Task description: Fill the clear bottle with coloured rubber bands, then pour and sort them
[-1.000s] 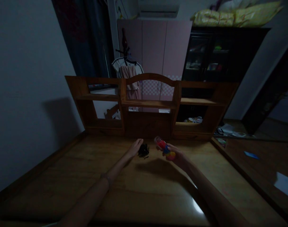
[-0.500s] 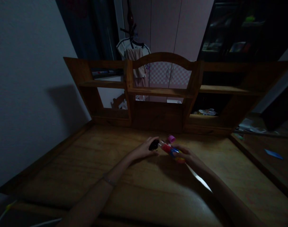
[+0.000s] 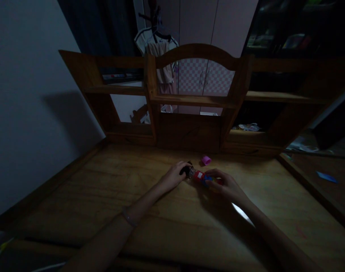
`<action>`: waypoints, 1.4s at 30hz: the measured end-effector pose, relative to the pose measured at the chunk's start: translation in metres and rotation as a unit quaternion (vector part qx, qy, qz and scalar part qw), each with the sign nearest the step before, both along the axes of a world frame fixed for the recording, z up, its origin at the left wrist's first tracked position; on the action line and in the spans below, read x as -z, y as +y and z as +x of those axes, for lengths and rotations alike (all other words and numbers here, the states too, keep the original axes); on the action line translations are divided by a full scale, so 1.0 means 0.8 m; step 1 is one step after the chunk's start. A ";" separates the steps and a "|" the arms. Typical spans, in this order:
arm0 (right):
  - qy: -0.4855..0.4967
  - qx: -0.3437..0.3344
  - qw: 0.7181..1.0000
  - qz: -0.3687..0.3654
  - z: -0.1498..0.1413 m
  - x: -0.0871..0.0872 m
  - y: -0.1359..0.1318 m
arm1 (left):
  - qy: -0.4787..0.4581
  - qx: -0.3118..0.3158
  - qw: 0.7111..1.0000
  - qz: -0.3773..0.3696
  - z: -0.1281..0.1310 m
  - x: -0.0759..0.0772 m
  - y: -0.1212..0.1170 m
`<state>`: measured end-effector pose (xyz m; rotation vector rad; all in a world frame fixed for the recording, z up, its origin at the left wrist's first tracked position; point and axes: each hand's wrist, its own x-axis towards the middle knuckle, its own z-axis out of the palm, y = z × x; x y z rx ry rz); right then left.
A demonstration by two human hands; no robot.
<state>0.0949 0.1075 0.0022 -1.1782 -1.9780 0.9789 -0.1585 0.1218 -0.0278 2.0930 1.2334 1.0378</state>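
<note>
**Two hands meet at a clear bottle mouth**

On the smooth, grained wooden table [image 3: 167, 234], the right hand [image 3: 227, 185] holds the bottle [image 3: 199, 176], which has a clear neck and a red, blue and yellow body. Its thumb presses the near side and its fingers the far side. The bottle slants, mouth to the left. The left hand [image 3: 174, 176] reaches in low, fingers bent over the dark bunch [image 3: 185, 170] beside this mouth; whether they pinch it, I cannot tell. Beyond lies the hollow pink cap [image 3: 205, 160].
</note>
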 end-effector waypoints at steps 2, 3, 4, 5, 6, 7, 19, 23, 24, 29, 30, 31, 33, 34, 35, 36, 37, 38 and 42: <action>-0.010 -0.002 1.000 0.010 0.000 -0.004 -0.003 | -0.001 -0.002 1.000 -0.005 0.002 -0.002 -0.001; -0.015 -0.005 1.000 0.014 0.001 -0.006 -0.004 | -0.004 -0.005 1.000 -0.005 0.002 -0.002 -0.002; -0.022 -0.009 1.000 0.020 0.003 -0.009 -0.006 | -0.006 -0.008 1.000 -0.005 0.002 -0.002 -0.002; -0.033 -0.012 0.999 0.031 0.005 -0.011 -0.007 | -0.008 -0.009 1.000 -0.005 0.002 -0.002 -0.001; -0.048 -0.014 0.998 0.046 0.008 -0.013 -0.007 | -0.009 -0.008 1.000 -0.004 0.002 -0.002 -0.001; -0.065 -0.016 0.996 0.065 0.010 -0.014 -0.008 | -0.010 -0.005 1.000 -0.003 0.001 -0.001 -0.001; -0.106 -0.037 0.979 0.170 -0.001 -0.005 -0.009 | -0.206 0.005 0.970 -0.131 0.009 0.009 0.005; -0.086 -0.036 0.980 0.176 -0.009 -0.004 -0.011 | -0.364 -0.006 0.903 -0.228 0.012 0.008 0.011; -0.078 -0.036 0.980 0.177 -0.012 -0.003 -0.012 | -0.392 -0.014 0.890 -0.235 0.013 0.006 0.011; -0.043 -0.038 0.984 0.171 -0.023 -0.002 -0.014 | -0.454 -0.031 0.857 -0.243 0.018 -0.003 0.008; -0.037 -0.039 0.984 0.169 -0.025 -0.002 -0.015 | -0.459 -0.029 0.852 -0.249 0.020 -0.004 0.007; -0.033 -0.040 0.985 0.166 -0.026 -0.003 -0.016 | -0.466 -0.025 0.846 -0.256 0.021 -0.005 0.007; -0.026 -0.045 0.985 0.164 -0.029 -0.003 -0.016 | -0.481 -0.019 0.836 -0.264 0.022 -0.007 0.006; -0.026 -0.047 0.985 0.167 -0.030 -0.003 -0.016 | -0.486 -0.016 0.832 -0.266 0.023 -0.007 0.005; -0.027 -0.050 0.984 0.171 -0.030 -0.002 -0.016 | -0.491 -0.014 0.829 -0.268 0.023 -0.008 0.005; -0.030 -0.053 0.983 0.176 -0.031 -0.001 -0.016 | -0.497 -0.011 0.825 -0.271 0.023 -0.008 0.005; -0.034 -0.054 0.981 0.182 -0.031 0.001 -0.015 | -0.504 -0.009 0.819 -0.273 0.022 -0.009 0.005; -0.039 -0.055 0.980 0.185 -0.031 0.003 -0.014 | -0.512 -0.005 0.813 -0.276 0.022 -0.010 0.005; -0.056 -0.045 0.980 0.187 -0.029 0.013 -0.010 | -0.546 0.036 0.784 -0.292 0.019 -0.018 0.003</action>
